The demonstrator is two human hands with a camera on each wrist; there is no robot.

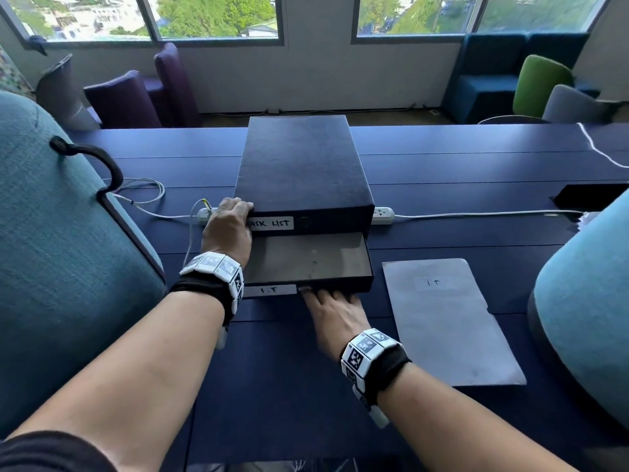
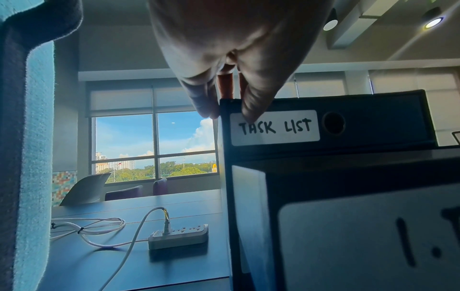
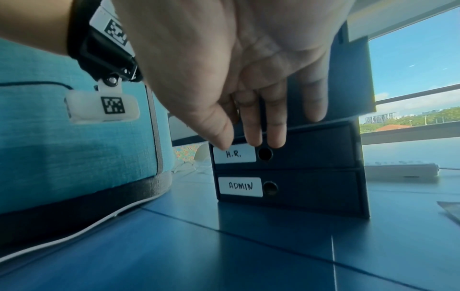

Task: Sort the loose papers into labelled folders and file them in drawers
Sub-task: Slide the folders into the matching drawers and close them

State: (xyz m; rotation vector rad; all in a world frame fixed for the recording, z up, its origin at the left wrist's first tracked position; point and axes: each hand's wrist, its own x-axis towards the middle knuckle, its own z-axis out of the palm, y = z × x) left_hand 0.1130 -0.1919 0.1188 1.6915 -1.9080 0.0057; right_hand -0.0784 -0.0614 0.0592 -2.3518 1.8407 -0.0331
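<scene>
Left hand [image 1: 228, 222] grips the cabinet [image 1: 303, 172] corner; right hand [image 1: 335, 316], fingers straight, touches the open I.T drawer [image 1: 306, 264]. Next, probably: file the folder [image 1: 449, 321] lying right of the cabinet.

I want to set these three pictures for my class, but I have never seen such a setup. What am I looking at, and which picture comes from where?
A person wears three cameras: one on the head and one on each wrist. The big picture looks down from the head. The left hand steadies a dark drawer box on the blue table, thumb on the TASK LIST label. The right hand reaches under the front of the open I.T drawer, which looks empty. The right wrist view also shows H.R. and ADMIN drawers below. A grey folder marked I.T lies beside the box, held by nobody.
</scene>
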